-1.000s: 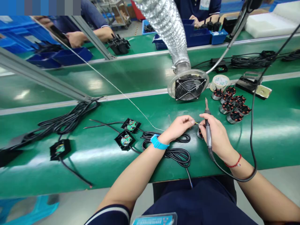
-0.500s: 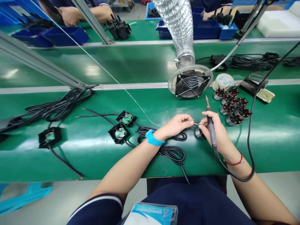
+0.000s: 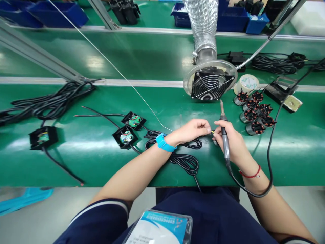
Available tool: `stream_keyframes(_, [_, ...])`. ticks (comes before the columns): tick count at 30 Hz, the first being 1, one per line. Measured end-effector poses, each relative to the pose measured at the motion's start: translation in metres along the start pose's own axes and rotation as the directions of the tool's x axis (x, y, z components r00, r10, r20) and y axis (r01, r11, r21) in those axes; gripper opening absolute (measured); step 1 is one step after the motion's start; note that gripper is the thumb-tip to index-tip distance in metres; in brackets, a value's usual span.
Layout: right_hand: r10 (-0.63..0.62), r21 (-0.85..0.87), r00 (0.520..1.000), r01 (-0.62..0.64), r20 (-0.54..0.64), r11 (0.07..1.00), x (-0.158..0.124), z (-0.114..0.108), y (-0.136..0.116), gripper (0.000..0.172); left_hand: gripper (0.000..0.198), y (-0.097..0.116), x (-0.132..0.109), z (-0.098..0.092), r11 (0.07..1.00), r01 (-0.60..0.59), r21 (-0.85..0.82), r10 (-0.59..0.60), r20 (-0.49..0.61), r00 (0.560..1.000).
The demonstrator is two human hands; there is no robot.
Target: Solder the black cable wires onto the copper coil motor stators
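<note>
A badge [image 3: 162,228] hangs at your chest, lowest in the view. Past it, your forearms reach over the edge of a green bench [image 3: 101,159].

Your left hand [image 3: 191,130], with a blue strap [image 3: 164,142] on its wrist, pinches a thin yellow wire [image 3: 212,132] between thumb and forefinger, the other fingers curled. Your right hand [image 3: 232,142] is closed round an iron [image 3: 223,132], held like a pen. Its tip points up and away, clear of the wire. The right fingertips meet the wire's other end, just above a small round part [image 3: 215,142] mostly hidden under that hand.

This looks like lining up the wire for soldering. A joint would call for turning the tip down to the wire while the pinch holds steady.

A coiled cable [image 3: 186,162] lies under your left wrist. Left of it sit two black frames [image 3: 125,136]. To the right is a cluster of wound coils [image 3: 254,113]. Beyond, a fume fan [image 3: 210,85] faces you.
</note>
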State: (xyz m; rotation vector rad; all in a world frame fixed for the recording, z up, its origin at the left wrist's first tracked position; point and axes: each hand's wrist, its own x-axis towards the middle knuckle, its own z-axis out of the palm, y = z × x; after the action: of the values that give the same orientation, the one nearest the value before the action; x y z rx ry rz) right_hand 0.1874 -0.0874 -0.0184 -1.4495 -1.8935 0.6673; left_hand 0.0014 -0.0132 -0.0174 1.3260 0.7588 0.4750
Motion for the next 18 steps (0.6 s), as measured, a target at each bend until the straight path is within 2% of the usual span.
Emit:
stream_keyframes(3, [0.029, 0.079, 0.999, -0.026, -0.034, 0.997, -0.007, 0.003, 0.004, 0.042, 0.021, 0.002, -0.001, 0.0, 0.999, 0.017, 0.049, -0.017, 0.007, 1.0])
stream_keyframes(7, [0.072, 0.111, 0.992, -0.061, -0.101, 0.992, -0.013, 0.005, 0.006, 0.041, 0.022, 0.001, -0.002, -0.001, 0.998, 0.004, 0.069, -0.005, 0.016, 1.0])
stream_keyframes(14, [-0.034, -0.038, 0.995, 0.031, -0.096, 0.999, -0.01, 0.003, 0.002, 0.034, 0.02, 0.0, 0.0, -0.001, 0.999, -0.009, 0.046, 0.009, 0.004, 1.0])
stream_keyframes(18, [-0.002, -0.008, 0.992, 0.001, -0.129, 1.0, -0.008, 0.005, -0.001, 0.034, 0.022, -0.002, 0.002, -0.001, 0.999, -0.008, 0.045, 0.007, 0.02, 1.0])
